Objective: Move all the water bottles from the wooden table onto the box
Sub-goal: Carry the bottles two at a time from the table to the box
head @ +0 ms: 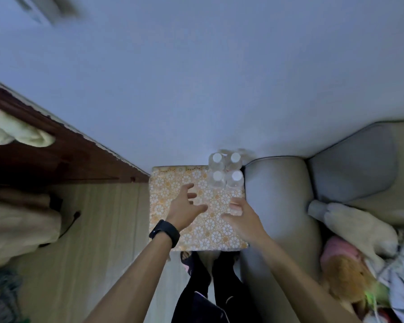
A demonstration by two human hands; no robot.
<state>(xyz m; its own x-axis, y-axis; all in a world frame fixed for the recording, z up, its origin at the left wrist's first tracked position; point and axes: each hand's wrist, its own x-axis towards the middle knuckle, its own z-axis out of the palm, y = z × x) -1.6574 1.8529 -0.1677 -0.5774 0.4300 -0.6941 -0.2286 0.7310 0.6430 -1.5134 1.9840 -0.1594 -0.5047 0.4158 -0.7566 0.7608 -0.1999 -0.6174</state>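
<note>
Got four capped water bottles (237, 177) bunched upright on the far right corner of the floral box (168, 190). Guessing light but sloshy, thin slick plastic, so best grabbed round the body, not the cap. Seeing left grip (184, 209) spread open above the box; can't tell about right grip (243, 217), too blurry.

You have four clear water bottles (219, 180), white-capped, upright in a tight two-by-two cluster on the far right corner of your orange floral-patterned box (161, 194).
</note>
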